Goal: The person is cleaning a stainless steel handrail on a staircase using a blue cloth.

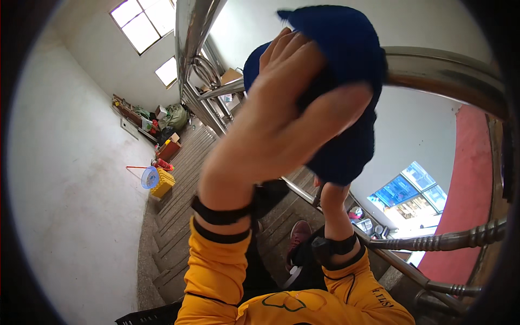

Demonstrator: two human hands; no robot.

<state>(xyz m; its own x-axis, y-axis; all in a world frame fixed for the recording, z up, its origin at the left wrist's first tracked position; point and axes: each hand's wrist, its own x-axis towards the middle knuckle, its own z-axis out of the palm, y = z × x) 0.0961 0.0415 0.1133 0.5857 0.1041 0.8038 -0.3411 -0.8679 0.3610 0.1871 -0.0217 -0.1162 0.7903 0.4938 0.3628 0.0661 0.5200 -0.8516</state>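
**Blue cloth pressed to a stair handrail**

Blue cloth is the thing in hand, bunched against a polished steel handrail that curves across the top of the view and runs down alongside a flight of grey stone stairs. Below the handrail, turned metal balusters stand along the edge of a red-painted wall panel. Far down from the handrail, on the lower landing, sit a yellow crate with a pale blue basin, boxes and bags. White walls close in the stairwell, with windows high above the handrail's far end and another low to the right.

The left hand lies flat over the cloth, its fingers curled onto the fabric's upper edge and clamping it against the handrail. The right hand reaches up under the handrail; its fingers are hidden behind the hanging cloth, so their grip cannot be told.

The cloth is deep blue, thick and soft-looking, folded into a wad, with one flap hanging below the handrail. Both forearms wear yellow sleeves with black cuffs.
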